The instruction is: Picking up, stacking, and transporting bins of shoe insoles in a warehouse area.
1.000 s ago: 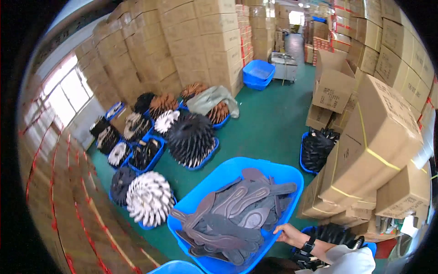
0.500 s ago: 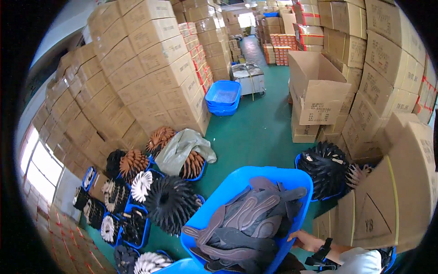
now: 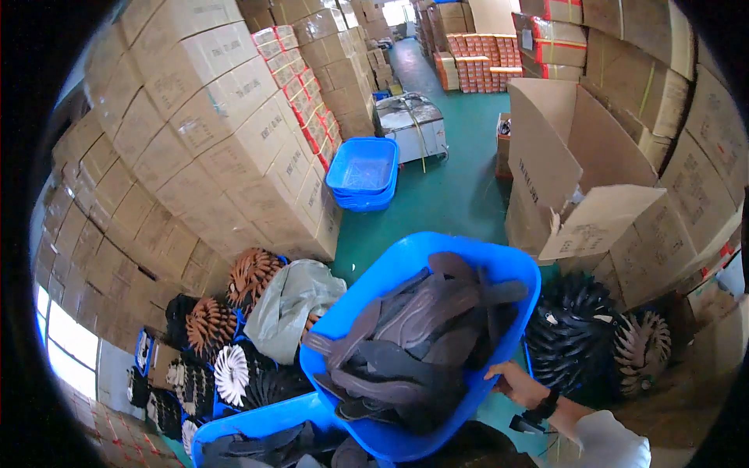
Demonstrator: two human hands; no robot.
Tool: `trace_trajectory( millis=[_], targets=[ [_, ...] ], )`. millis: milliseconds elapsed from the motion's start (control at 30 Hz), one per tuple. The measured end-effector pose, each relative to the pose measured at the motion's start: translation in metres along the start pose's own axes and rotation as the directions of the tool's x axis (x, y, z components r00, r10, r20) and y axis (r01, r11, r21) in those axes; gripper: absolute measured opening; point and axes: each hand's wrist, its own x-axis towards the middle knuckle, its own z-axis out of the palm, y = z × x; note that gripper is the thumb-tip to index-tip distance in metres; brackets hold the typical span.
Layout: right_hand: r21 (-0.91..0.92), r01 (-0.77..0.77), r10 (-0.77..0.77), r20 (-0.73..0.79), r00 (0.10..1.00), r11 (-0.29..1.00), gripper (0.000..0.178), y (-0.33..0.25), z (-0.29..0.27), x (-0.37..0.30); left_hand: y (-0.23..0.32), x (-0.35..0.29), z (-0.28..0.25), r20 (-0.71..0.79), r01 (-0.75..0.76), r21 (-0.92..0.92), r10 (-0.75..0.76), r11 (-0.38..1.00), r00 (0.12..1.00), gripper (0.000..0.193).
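Note:
My right hand (image 3: 515,384) grips the right rim of a blue plastic tub (image 3: 413,253), its fingers wrapped over the edge. The tub is tilted and heaped with dark grey-brown shoe soles (image 3: 406,355). A black strap device (image 3: 537,416) sits on my right wrist. My left hand does not show. Below the tub at lower left is a second blue tub (image 3: 242,421), also with dark soles in it and partly covered by the first.
Ringed bundles of soles in tubs, brown (image 3: 211,326), white (image 3: 232,374) and black (image 3: 569,331), stand on both sides. Cartons (image 3: 226,148) are stacked high at left. An open carton (image 3: 597,148) stands right. Stacked blue tubs (image 3: 363,168) and a strapped trolley (image 3: 409,129) stand ahead.
The view has moved forward, so the trolley, stacked tubs and open carton look nearer. My right hand keeps its grip on the tub. The second tub has come further into view at lower left.

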Motion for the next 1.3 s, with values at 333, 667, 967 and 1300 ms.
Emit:
trace_trajectory(
  millis=[333,667,967,1300],
  targets=[
    [0.198,0.091,-0.075,-0.085,0.994,0.976,0.011,-0.271,0.039,0.199,0.380,0.120,-0.048,0.023,-0.184,0.226,0.184,0.957,0.983,0.058],
    [0.230,0.184,-0.137,-0.207,0.969,0.956,0.016,-0.528,0.006,0.425,0.742,0.124,-0.048,0.032,-0.219,0.320,0.221,0.922,0.975,0.058],
    [0.184,0.191,-0.133,-0.287,0.949,0.964,0.014,-0.754,-0.040,0.634,1.014,0.094,0.037,0.125,-0.180,0.339,0.145,0.924,0.981,0.059],
    [0.326,0.218,-0.071,-0.408,0.910,0.920,0.004,-1.001,-0.087,0.794,1.568,0.115,0.158,0.148,-0.446,0.082,0.432,0.891,0.890,0.060]
  ],
)
